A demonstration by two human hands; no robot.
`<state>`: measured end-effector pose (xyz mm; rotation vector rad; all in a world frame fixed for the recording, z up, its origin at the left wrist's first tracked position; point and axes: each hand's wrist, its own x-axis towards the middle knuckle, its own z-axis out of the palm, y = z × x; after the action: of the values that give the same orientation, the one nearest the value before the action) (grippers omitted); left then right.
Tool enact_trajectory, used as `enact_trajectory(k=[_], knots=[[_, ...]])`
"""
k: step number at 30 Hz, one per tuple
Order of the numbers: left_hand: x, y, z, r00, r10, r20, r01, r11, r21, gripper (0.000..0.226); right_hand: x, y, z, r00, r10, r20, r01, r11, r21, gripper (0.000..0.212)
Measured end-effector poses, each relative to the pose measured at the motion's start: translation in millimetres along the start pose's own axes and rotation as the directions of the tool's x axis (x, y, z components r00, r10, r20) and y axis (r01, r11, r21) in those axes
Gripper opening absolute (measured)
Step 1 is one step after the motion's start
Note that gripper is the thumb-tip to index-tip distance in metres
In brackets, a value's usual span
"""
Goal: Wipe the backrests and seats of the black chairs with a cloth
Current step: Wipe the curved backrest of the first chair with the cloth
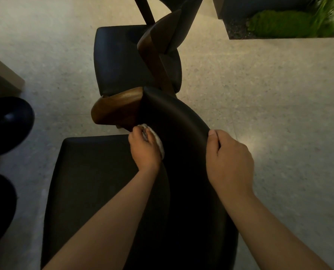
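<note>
A black chair stands right below me, its curved black backrest (pixel 181 129) arching over the black seat (pixel 92 182). My left hand (pixel 144 149) presses a pale cloth (pixel 159 143) against the inner face of the backrest, near its wooden arm end (pixel 115 108). My right hand (pixel 230 158) grips the backrest's top edge from the outer side, thumb hooked over it. A second black chair stands beyond, its seat (pixel 121 59) and wood-framed backrest (pixel 162 45) in view.
Speckled beige floor (pixel 259 94) surrounds the chairs. A dark planter with green moss (pixel 283 22) sits at the top right. Two dark rounded objects (pixel 6 123) lie at the left edge, beside a grey block corner (pixel 0 78). Another chair's legs show at the top.
</note>
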<state>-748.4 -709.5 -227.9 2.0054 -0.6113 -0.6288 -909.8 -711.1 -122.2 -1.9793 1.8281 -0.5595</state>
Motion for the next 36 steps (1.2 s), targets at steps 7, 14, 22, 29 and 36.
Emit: enact_trajectory(k=[7, 14, 22, 29, 36], knots=[[-6.4, 31.9, 2.9, 0.959, 0.238, -0.155, -0.256, 0.960, -0.112, 0.011, 0.4, -2.1, -2.8, 1.000, 0.004, 0.016, -0.004, 1.000, 0.005, 0.035], [11.9, -20.1, 16.4, 0.977, -0.184, -0.106, 0.177, 0.981, -0.074, 0.016, 0.1, -1.9, -2.1, 1.000, -0.017, -0.002, 0.017, 1.000, 0.013, 0.036], [13.2, -34.4, 7.4, 0.997, -0.043, -0.067, 0.038, 0.997, -0.066, 0.016, 0.5, -2.1, -2.1, 1.000, -0.029, 0.009, 0.029, 0.999, 0.026, 0.038], [37.6, -78.7, 5.8, 0.883, -0.419, 0.210, 0.410, 0.908, 0.085, 0.029, 0.3, -1.2, -1.6, 0.999, -0.044, -0.001, 0.044, 0.999, 0.007, 0.039], [23.2, -48.4, -23.9, 0.991, -0.107, 0.075, 0.111, 0.992, -0.057, 0.021, 0.8, -1.6, -1.3, 0.999, -0.040, -0.002, 0.040, 0.999, 0.016, 0.039]])
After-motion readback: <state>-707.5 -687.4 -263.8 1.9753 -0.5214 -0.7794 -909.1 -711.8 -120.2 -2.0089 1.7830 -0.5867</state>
